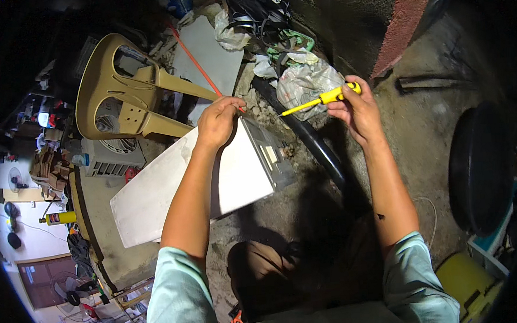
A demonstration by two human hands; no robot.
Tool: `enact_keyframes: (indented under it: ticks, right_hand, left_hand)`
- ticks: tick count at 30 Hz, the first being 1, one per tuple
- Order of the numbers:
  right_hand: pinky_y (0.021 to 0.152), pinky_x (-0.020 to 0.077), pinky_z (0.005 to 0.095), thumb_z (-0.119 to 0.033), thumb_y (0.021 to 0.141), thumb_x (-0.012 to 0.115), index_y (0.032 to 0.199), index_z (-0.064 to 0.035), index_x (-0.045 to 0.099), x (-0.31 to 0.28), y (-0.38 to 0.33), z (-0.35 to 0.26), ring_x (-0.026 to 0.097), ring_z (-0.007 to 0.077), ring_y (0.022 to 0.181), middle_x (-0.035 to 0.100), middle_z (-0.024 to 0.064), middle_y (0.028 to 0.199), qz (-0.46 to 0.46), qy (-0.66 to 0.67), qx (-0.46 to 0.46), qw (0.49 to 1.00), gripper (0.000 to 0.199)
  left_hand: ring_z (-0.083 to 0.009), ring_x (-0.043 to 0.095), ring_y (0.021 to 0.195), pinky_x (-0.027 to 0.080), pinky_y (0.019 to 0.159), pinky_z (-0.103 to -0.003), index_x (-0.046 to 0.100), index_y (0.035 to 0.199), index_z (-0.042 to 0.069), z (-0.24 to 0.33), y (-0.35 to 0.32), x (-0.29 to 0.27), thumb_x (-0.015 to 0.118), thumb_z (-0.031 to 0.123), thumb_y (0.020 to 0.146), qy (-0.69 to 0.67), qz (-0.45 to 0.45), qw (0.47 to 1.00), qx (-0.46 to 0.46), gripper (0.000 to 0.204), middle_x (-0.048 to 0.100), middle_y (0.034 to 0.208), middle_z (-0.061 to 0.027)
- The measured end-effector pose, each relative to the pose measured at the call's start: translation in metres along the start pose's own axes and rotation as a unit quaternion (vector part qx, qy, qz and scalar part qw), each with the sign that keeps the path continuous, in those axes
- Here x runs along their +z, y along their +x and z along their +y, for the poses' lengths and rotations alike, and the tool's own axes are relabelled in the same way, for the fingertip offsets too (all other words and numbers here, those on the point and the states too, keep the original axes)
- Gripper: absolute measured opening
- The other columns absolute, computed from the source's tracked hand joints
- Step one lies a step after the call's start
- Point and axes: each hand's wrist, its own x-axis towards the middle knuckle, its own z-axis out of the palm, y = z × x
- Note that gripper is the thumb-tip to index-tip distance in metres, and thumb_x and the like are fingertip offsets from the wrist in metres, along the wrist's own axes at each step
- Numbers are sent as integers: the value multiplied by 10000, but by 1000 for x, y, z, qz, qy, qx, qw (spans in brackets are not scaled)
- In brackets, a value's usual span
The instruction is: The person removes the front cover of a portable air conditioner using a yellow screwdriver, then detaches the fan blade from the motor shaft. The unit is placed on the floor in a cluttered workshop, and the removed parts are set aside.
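My right hand (356, 111) is closed around the handle of a yellow screwdriver (331, 95), whose yellow shaft points left over a black pipe (310, 141). Below my left hand (217, 124) lies a long white box-shaped unit (172, 180) with a dark grey end panel (265, 152). The fingers of that hand are curled at the unit's far corner. What they hold, if anything, is hidden. A thin red rod (195, 62) runs down from the far side to these fingers, and a short red end shows just beyond them. The screwdriver's tip is apart from the unit.
A tan plastic chair (128, 104) lies tipped over at the left, beside an outdoor air-conditioner unit (113, 159). Plastic bags (306, 84) and rubble lie at the far side. At the right stand a large black round object (480, 170) and a yellow-green container (466, 285).
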Motion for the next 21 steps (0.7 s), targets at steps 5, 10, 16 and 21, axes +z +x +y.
enact_keyframes:
  ticks: [5, 10, 16, 21]
  right_hand:
    - [635, 641, 322, -178, 1016, 644, 1342, -78, 455, 35, 65, 49, 722, 207, 728, 651, 150, 1024, -97, -12, -16, 995, 390]
    - [631, 631, 310, -211, 1007, 666, 1326, -72, 476, 62, 92, 65, 715, 190, 714, 669, 139, 973, -151, -34, -32, 987, 397]
    - [624, 629, 316, -196, 996, 678, 1330, -40, 458, 61, 102, 62, 705, 190, 705, 660, 130, 979, -170, -42, -21, 984, 429]
    - [638, 630, 319, -200, 992, 686, 1331, -27, 458, 59, 105, 68, 711, 189, 722, 677, 146, 981, -187, -36, -25, 981, 443]
  left_hand:
    - [-190, 619, 964, 454, 900, -292, 731, 1008, 7, -1, 2, -1, 489, 168, 929, 67, -21, 998, 0, 301, 704, 1018, -62]
    - [-155, 613, 928, 448, 896, -270, 704, 977, -51, 15, 2, 4, 562, 195, 964, 164, -14, 986, -20, 284, 694, 976, -57]
    - [-171, 638, 883, 481, 847, -296, 751, 967, 43, 24, -1, 7, 620, 265, 952, 196, -1, 979, -62, 259, 692, 926, -31]
    - [-232, 691, 968, 488, 905, -329, 788, 1006, 149, 15, 1, 5, 597, 379, 915, 197, -13, 978, -62, 313, 740, 983, -36]
